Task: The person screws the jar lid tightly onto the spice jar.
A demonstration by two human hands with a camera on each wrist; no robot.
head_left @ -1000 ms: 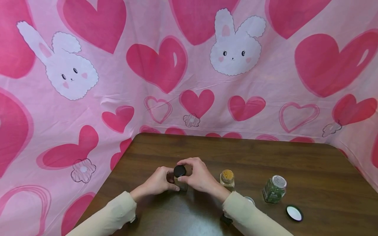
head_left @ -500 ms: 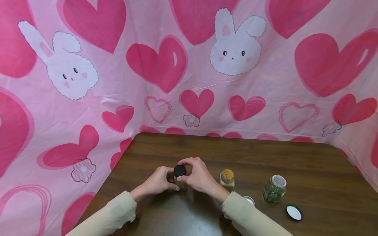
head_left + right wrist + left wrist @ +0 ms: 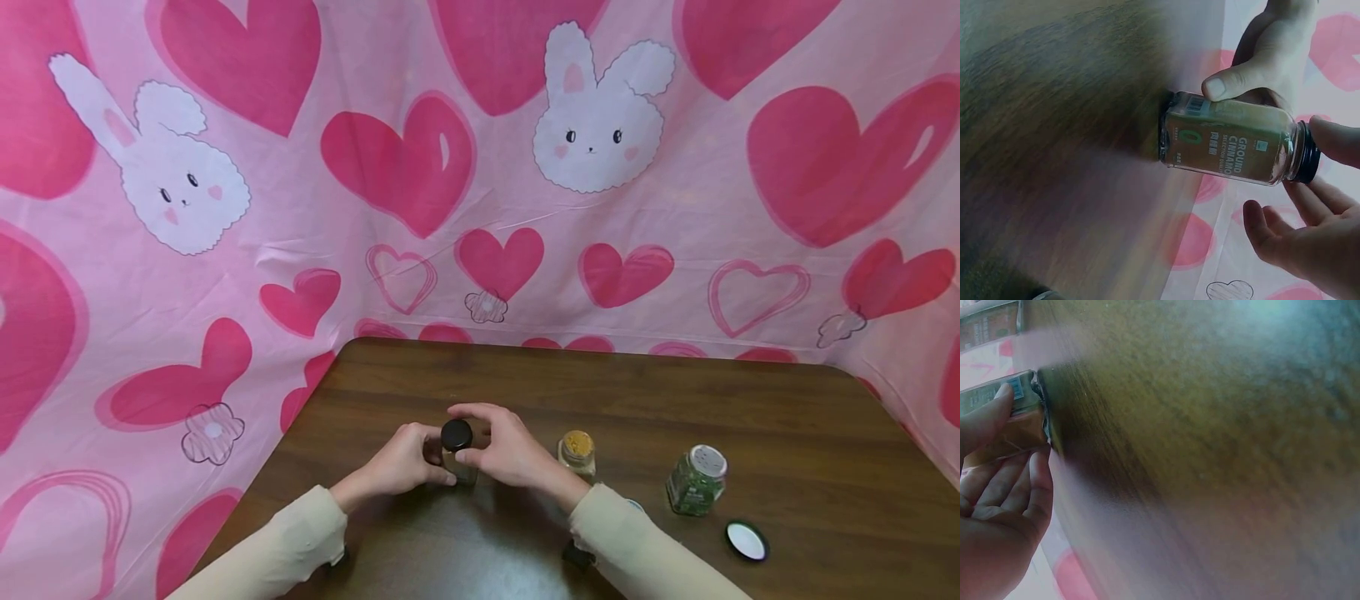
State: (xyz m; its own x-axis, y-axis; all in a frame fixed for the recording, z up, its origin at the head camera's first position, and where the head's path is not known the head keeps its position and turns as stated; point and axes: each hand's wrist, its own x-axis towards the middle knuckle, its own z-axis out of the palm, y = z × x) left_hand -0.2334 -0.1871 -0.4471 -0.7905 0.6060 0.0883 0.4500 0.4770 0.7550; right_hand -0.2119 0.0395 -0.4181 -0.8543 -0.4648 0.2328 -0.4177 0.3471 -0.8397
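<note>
A clear glass jar of ground cinnamon (image 3: 1229, 140) stands upright on the table, its label readable in the right wrist view. It has a black screw lid (image 3: 457, 435). My left hand (image 3: 405, 460) grips the jar low on its body, thumb on one side and fingers round the other. My right hand (image 3: 512, 452) is at the top, with thumb and fingertips pinching the lid's edge from opposite sides. In the left wrist view brown powder shows through the glass near the left thumb.
Right of the hands stands an uncapped jar of yellow-orange powder (image 3: 577, 454), partly behind the right wrist. Farther right is a jar of green flakes (image 3: 697, 482) with a perforated top. A loose dark-rimmed lid (image 3: 747, 541) lies white side up on the brown table (image 3: 465, 550).
My right hand and forearm have shifted slightly to the right, with its fingers changing position at the lid. The left hand and the cinnamon jar stay in place.
</note>
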